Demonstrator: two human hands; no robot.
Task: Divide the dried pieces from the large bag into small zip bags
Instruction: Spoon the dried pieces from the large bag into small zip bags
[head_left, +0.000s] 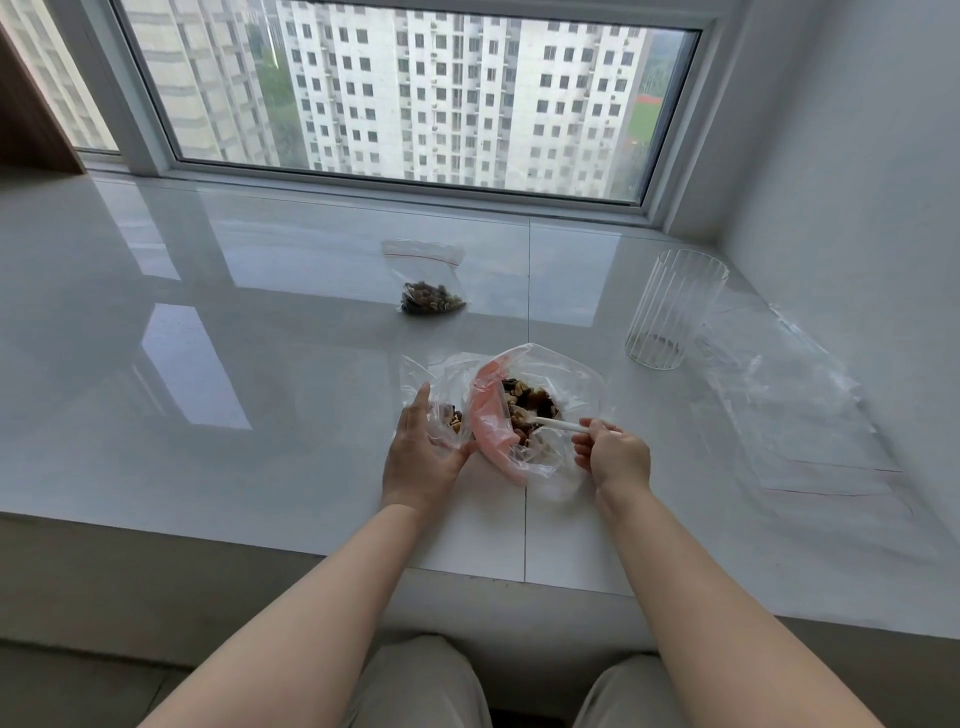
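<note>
Currently, from the head view, we list the following.

Item one: our large bag (550, 384), at the centre of the sill (260, 338), mouth open, dried pieces (527, 402) heaped inside.

Item two: our right hand (615, 454), at 4 o'clock of that bag, fingers pinching a white spoon handle (561, 426) whose far end sits among the pieces.

Item three: our left hand (423, 452), at 8 o'clock, fingers fairly straight and spread against a small bag (441, 410) with a few pieces in it; whether it truly grips the plastic we cannot tell.

Item four: one filled small zip bag (428, 288), at 11 o'clock, well apart.

Item five: a ribbed glass (672, 312) at 2 o'clock; beside it, spare empty bags (800, 415) at 3 o'clock.

Progress, by our judgement: one portion done, a second barely begun, most of the stock undivided.
</note>
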